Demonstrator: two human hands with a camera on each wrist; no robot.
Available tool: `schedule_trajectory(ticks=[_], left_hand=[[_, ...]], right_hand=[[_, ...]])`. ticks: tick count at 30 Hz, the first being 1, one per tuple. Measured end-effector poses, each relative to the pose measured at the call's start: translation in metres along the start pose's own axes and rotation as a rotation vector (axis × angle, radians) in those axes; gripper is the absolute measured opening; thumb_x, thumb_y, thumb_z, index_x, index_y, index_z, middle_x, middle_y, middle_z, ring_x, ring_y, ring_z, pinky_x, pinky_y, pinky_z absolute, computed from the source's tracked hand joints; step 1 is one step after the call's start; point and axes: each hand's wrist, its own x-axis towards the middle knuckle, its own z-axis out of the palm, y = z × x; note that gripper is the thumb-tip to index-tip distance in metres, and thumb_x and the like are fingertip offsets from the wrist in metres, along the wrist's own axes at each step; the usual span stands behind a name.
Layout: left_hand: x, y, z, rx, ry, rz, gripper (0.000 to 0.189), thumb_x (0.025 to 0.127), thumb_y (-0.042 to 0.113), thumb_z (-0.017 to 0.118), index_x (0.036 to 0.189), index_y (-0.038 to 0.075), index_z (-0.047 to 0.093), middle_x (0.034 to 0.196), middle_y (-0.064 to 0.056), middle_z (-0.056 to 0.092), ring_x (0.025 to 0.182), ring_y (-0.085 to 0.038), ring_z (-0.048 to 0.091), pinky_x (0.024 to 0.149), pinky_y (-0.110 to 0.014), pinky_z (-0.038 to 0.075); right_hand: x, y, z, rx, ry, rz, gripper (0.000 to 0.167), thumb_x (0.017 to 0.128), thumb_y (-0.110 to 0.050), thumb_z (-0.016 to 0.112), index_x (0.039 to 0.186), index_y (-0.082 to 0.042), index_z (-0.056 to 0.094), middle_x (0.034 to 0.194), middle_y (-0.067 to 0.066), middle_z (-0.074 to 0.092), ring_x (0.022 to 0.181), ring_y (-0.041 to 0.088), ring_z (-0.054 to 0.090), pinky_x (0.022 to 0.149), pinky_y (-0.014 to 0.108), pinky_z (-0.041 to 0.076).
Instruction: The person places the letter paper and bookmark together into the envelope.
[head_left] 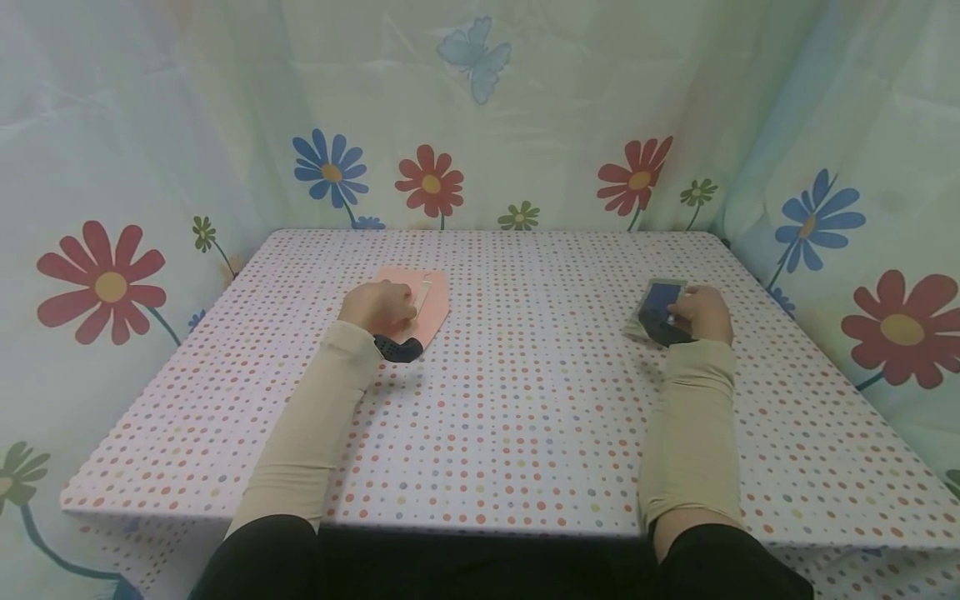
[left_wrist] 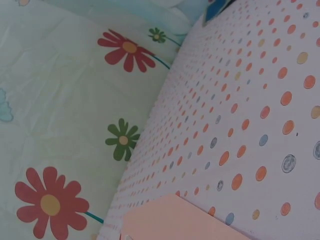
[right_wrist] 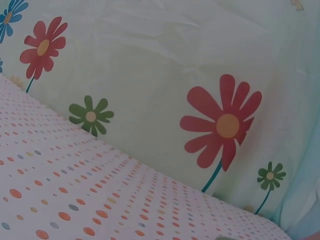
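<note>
In the head view my left hand [head_left: 378, 307] is at the left of the table, fingers curled over the near-left part of a flat pink card [head_left: 435, 304]. The card has cut corners and a thin white shape on its face. Its edge also shows at the bottom of the left wrist view as a pink card [left_wrist: 175, 220]. On the right, my right hand [head_left: 705, 312] pinches the right side of a small flat packet [head_left: 662, 293] with a dark blue face and pale border. A wrist camera hides part of that packet. Neither hand appears in the wrist views.
A dotted cloth covers the table [head_left: 517, 400], whose near edge runs in front of the body. Behind and beside it hangs a flowered curtain [head_left: 540, 150]. At the top of the left wrist view a blue corner [left_wrist: 216, 9] of something shows.
</note>
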Motion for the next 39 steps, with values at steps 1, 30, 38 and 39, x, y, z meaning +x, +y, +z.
schedule_trajectory(ticks=[1, 30, 38, 39], left_hand=[[0.000, 0.000, 0.000, 0.004, 0.000, -0.001, 0.035, 0.091, 0.032, 0.054, 0.124, 0.022, 0.052, 0.119, -0.008, 0.047, 0.106, -0.026, 0.042, 0.076, -0.039, 0.037], [0.002, -0.001, 0.001, 0.009, 0.004, 0.023, 0.017, 0.090, 0.031, 0.055, 0.101, 0.018, 0.056, 0.096, -0.007, 0.053, 0.091, -0.025, 0.049, 0.069, -0.036, 0.037], [0.003, -0.002, 0.001, 0.049, 0.013, 0.037, 0.018, 0.091, 0.032, 0.053, 0.101, 0.018, 0.055, 0.095, -0.007, 0.050, 0.090, -0.024, 0.048, 0.068, -0.036, 0.036], [0.004, -0.002, 0.001, 0.053, 0.013, 0.040, 0.018, 0.091, 0.032, 0.053, 0.101, 0.017, 0.055, 0.095, -0.007, 0.050, 0.089, -0.023, 0.047, 0.068, -0.035, 0.035]], right_hand=[[0.000, 0.000, 0.000, -0.009, -0.001, -0.002, 0.065, 0.098, -0.012, 0.046, 0.150, 0.003, 0.010, 0.144, 0.031, 0.037, 0.123, 0.038, 0.050, 0.102, 0.044, 0.042], [0.014, 0.002, 0.004, 0.182, -0.033, -0.005, 0.072, 0.095, -0.004, 0.047, 0.151, -0.001, 0.002, 0.144, 0.030, 0.037, 0.118, 0.032, 0.053, 0.092, 0.033, 0.049], [0.016, 0.002, 0.004, 0.190, -0.045, -0.014, 0.073, 0.094, -0.005, 0.048, 0.152, -0.002, 0.003, 0.145, 0.029, 0.035, 0.105, 0.026, 0.057, 0.075, 0.022, 0.052], [0.017, 0.002, 0.005, 0.191, -0.043, -0.010, 0.073, 0.094, -0.005, 0.048, 0.152, -0.003, 0.003, 0.145, 0.029, 0.036, 0.099, 0.022, 0.058, 0.071, 0.020, 0.052]])
